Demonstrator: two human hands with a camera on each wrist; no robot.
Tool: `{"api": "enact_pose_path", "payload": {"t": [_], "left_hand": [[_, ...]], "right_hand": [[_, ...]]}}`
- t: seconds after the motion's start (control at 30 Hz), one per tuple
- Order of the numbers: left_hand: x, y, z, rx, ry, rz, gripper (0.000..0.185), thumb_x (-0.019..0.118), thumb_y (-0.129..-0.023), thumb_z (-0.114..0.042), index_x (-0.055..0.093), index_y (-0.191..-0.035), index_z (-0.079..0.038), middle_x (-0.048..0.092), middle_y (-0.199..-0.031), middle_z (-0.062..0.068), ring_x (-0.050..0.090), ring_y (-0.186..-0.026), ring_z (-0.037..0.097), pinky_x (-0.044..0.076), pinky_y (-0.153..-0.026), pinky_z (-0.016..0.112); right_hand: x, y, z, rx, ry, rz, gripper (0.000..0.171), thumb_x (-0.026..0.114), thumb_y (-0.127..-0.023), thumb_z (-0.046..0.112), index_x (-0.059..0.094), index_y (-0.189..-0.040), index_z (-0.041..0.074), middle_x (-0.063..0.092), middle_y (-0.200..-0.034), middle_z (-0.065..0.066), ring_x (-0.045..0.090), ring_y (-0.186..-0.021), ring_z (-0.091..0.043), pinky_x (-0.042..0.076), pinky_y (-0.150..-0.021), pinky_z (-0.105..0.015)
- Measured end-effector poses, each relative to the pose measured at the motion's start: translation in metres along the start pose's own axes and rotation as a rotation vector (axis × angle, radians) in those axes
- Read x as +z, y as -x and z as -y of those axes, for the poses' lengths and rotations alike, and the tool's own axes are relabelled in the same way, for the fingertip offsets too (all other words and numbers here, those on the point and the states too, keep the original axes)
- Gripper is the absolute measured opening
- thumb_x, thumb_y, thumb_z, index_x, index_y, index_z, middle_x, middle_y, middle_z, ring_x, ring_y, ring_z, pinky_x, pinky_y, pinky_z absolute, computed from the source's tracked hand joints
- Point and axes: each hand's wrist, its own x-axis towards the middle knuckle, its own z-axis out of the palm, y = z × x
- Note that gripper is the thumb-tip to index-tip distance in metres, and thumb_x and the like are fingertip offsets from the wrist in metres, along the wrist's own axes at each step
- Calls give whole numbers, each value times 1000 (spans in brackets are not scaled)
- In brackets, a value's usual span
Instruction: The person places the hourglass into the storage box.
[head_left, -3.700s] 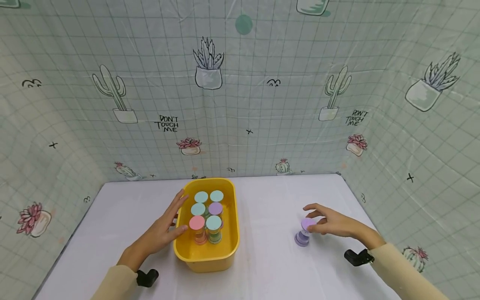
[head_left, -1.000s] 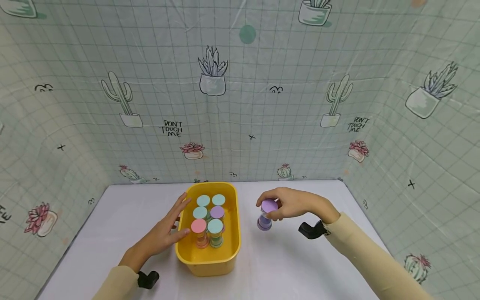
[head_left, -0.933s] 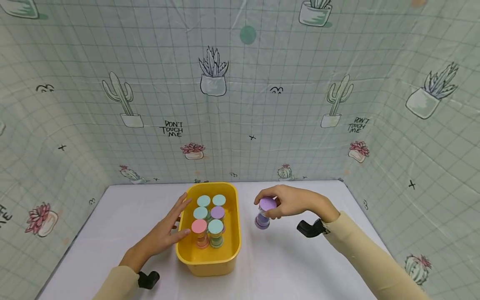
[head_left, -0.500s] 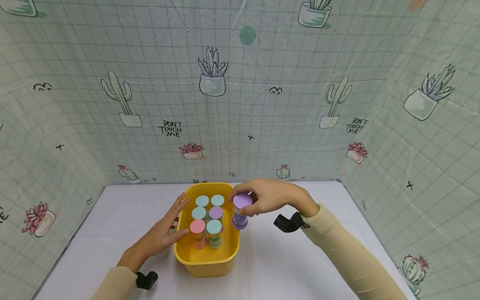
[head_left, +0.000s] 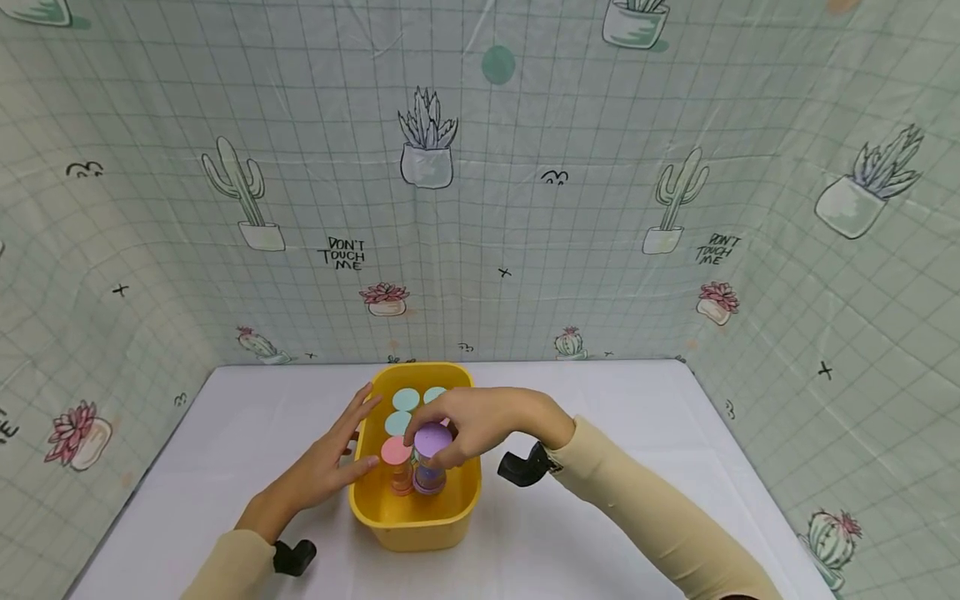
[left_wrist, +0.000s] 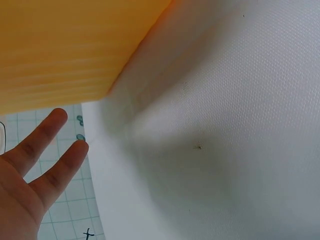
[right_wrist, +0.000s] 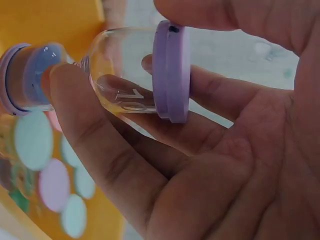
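My right hand (head_left: 487, 421) grips a sand timer (head_left: 432, 439) with purple caps over the front part of the yellow bin (head_left: 422, 537). In the right wrist view the timer's clear glass shows, with blue-violet sand at one end and the fingers around its waist and cap. My left hand (head_left: 322, 462) lies along the bin's left rim, fingers spread and nearly straight, holding nothing. Inside the bin stand a pink-capped sand timer (head_left: 397, 451), several teal-capped timers (head_left: 406, 400) and another purple-capped timer (right_wrist: 54, 185), partly hidden by my right hand in the head view.
The bin stands on a white table (head_left: 600, 500), left of its middle. Behind and at the sides hangs a grid-patterned cloth (head_left: 495, 208) with drawn cacti. A black wrist mount (head_left: 522, 467) sits at my right wrist and another black mount (head_left: 295, 557) at my left.
My right hand has picked the purple sand timer up from the right side of the table and carried it left, over the bin's rim. My left hand has stayed at the bin.
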Motion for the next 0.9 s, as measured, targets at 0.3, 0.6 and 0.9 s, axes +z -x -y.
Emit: {"api": "enact_pose_path", "payload": {"t": [0.3, 0.6, 0.9], "left_hand": [[1, 1, 0, -2, -14, -5, 78, 62, -99, -32, 23, -165, -19, 5, -175, 9, 61, -117, 33, 57, -88, 50], [0, 2, 0, -9, 0, -3, 78, 61, -100, -30, 21, -166, -22, 4, -175, 6, 61, -120, 36, 56, -91, 52], [0, 1, 0, -3, 22, 3, 77, 61, -100, -29, 21, -165, -21, 3, -175, 6, 60, -122, 38, 55, -92, 59]], "right_hand": [[26, -25, -8, 26, -34, 107, 29, 75, -90, 21, 70, -119, 16, 65, -103, 12, 63, -84, 0, 58, -76, -17], [43, -41, -10, 132, 71, 161, 34, 75, -94, 19, 68, -127, 16, 62, -107, 10, 57, -93, -2, 50, -81, -12], [54, -48, -17, 154, 118, 183, 35, 76, -94, 17, 68, -128, 16, 62, -110, 11, 55, -95, -4, 48, -83, -14]]}}
